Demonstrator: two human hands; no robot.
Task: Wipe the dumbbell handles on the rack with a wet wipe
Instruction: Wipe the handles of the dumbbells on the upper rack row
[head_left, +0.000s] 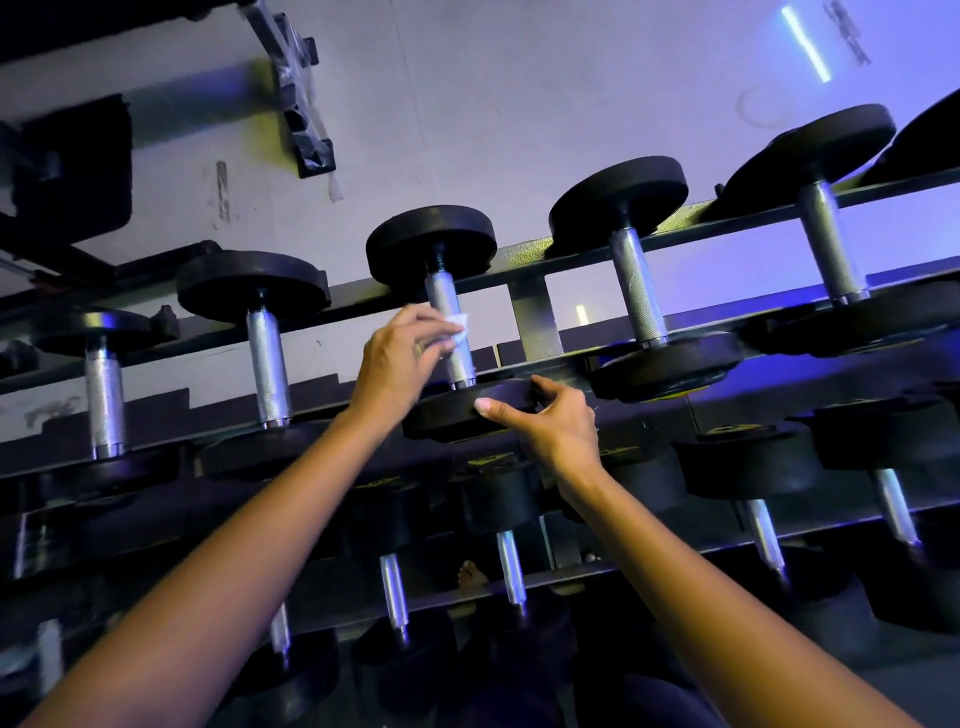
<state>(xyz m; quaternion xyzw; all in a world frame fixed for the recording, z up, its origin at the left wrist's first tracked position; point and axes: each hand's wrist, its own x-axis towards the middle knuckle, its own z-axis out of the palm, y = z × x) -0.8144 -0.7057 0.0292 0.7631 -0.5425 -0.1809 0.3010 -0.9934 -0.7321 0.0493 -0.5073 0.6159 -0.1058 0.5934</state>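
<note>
A black dumbbell with a knurled silver handle (451, 332) lies across the top tier of the rack (535, 317), third from the left. My left hand (400, 358) pinches a small white wet wipe (460, 326) against the left side of that handle, about halfway along. My right hand (550, 421) grips the rim of the same dumbbell's near weight plate (457, 415), thumb on the front edge and fingers over the top. The far plate (431, 244) rests on the back rail.
Other dumbbells sit on the top tier to the left (267, 358) and right (639, 291). Lower tiers hold several more dumbbells (509, 566). A grey wall (467, 104) rises behind the rack, with black equipment (67, 166) at the upper left.
</note>
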